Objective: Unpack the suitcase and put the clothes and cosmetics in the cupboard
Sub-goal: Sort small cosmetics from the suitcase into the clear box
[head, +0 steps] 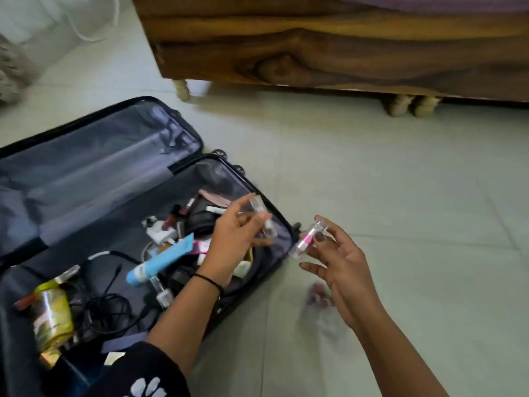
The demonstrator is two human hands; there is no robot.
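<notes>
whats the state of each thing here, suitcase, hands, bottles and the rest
suitcase: open on the floor, cosmetics inside
left hand: pinches a clear bottle above the suitcase
right hand: holds a pink tube over the floor
blue tube: lying in the suitcase
yellow jar: on its side in the suitcase
black cable: loosely coiled in the suitcase

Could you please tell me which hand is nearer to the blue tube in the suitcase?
Left. The left hand is over the suitcase, just right of the blue tube; the right hand is past the rim, over the floor.
</notes>
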